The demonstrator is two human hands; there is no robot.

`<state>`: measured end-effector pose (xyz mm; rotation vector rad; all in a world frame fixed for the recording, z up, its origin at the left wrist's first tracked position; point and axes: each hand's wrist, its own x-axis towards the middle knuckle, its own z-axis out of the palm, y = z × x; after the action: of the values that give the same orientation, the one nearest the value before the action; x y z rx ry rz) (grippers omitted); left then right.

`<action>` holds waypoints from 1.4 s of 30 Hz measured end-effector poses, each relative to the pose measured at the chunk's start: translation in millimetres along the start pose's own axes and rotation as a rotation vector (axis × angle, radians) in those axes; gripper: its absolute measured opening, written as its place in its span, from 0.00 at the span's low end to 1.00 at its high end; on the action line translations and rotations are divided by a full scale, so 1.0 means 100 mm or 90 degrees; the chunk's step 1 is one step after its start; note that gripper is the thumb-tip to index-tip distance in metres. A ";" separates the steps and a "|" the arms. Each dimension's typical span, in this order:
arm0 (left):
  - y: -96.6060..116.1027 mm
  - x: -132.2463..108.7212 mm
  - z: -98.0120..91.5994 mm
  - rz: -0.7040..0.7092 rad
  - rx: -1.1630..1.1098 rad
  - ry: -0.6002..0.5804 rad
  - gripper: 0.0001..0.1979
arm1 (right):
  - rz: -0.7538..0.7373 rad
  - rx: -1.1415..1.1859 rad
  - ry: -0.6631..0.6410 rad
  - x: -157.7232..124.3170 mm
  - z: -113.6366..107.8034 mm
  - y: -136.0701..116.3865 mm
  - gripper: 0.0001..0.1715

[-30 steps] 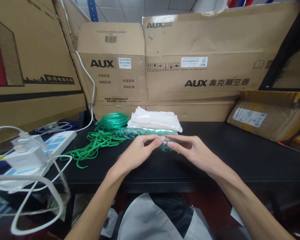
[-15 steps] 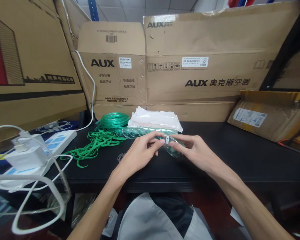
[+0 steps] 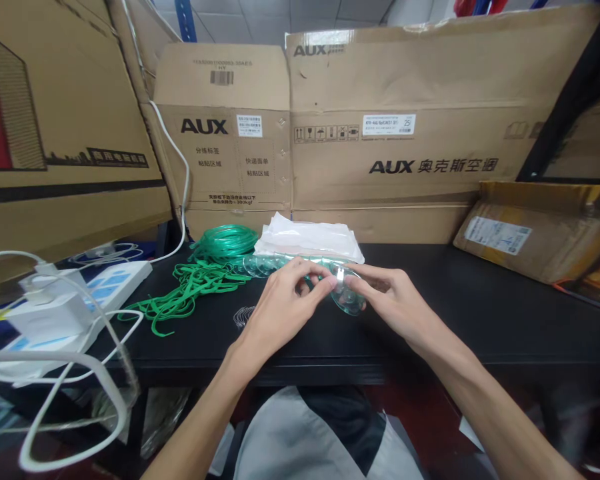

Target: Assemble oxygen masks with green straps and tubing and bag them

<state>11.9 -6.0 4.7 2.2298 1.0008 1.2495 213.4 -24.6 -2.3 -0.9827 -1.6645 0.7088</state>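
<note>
A clear green-tinted face mask [image 3: 349, 303] is between my two hands above the black table, a small silver metal strip [image 3: 340, 275] at its upper edge. My right hand [image 3: 387, 293] grips its right side, the thumb on the front by the strip. Pinched closed at the mask's left edge, my left hand [image 3: 295, 293] has its thumb and forefinger beside the strip. Behind my fingers lies a row of similar clear masks [image 3: 263, 265], partly hidden. Thin metal strips [image 3: 243, 316] lie left of my left wrist.
Green straps [image 3: 187, 290] lie in a heap at the left, before a coil of green tubing [image 3: 227, 240]. White packets [image 3: 310, 240] sit behind the masks. A power strip [image 3: 120, 283] with white cables occupies the left end. Cardboard boxes [image 3: 395, 180] wall the back; another box [image 3: 535, 227] stands right.
The mask has turned slightly between my hands, and its metal strip shows more upright. My left thumb has shifted a little to the right. The things on the table stay put.
</note>
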 end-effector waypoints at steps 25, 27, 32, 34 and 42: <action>-0.09 0.02 0.08 -0.003 -0.063 -0.047 0.13 | 0.081 -0.078 -0.008 -0.01 0.00 0.04 0.26; -0.10 0.02 0.07 -0.007 -0.051 -0.060 0.14 | 0.121 -0.107 -0.034 0.00 -0.01 0.03 0.28; -0.11 0.01 0.02 -0.059 0.025 -0.061 0.12 | 0.104 -0.270 -0.048 0.00 0.01 -0.01 0.27; -0.12 0.00 0.01 -0.088 0.054 -0.068 0.12 | 0.094 -0.345 -0.030 -0.01 0.05 -0.01 0.27; -0.25 -0.02 0.02 -0.095 0.143 -0.158 0.10 | 0.089 -0.459 -0.118 -0.09 -0.03 0.06 0.34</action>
<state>3.5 9.2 -13.0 2.3531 1.2314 0.8082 218.7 -29.3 -10.6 -1.5837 -2.0834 0.2783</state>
